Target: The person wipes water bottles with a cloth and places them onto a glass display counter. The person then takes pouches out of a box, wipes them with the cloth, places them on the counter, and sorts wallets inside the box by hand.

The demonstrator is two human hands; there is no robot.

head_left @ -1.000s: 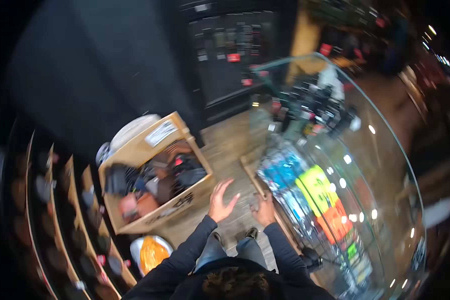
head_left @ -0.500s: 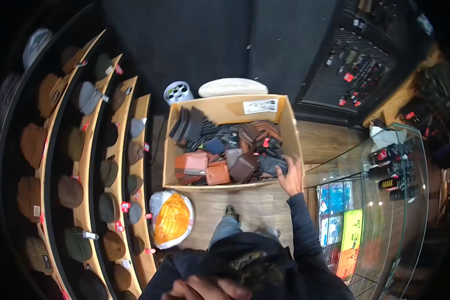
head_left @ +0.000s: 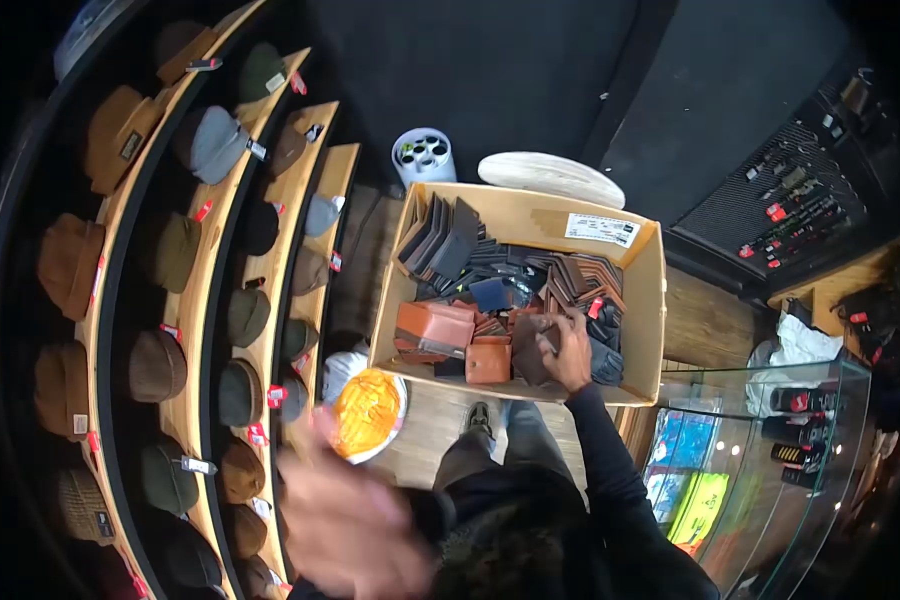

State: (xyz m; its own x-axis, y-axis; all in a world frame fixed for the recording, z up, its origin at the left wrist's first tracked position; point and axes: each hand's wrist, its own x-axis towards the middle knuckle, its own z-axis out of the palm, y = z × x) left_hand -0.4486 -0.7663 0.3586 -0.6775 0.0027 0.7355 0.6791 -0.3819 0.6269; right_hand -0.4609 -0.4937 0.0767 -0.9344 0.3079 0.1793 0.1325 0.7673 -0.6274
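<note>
An open cardboard box [head_left: 660,290] stands on the floor, filled with many wallets in black, brown and tan. My right hand [head_left: 567,352] is inside its front right part, fingers bent over a dark brown wallet [head_left: 532,350]; whether they grip it is unclear. Left of that lie a tan wallet [head_left: 488,360] and a reddish-brown one [head_left: 445,328]. My left hand [head_left: 355,520] is raised close to the camera at the lower left, smeared by motion, near an orange and white bag [head_left: 368,412].
Shelves of caps and beanies [head_left: 158,367] rise on the left. Behind the box are a round pale board [head_left: 550,178] and a white cylinder with holes [head_left: 423,155]. A glass display case [head_left: 740,400] stands at the right, below a mesh panel of small goods [head_left: 790,190].
The view has shifted, with the box now further right. My right hand has moved from the box's right corner inward over the dark brown wallet. My left hand has risen from the bottom edge.
</note>
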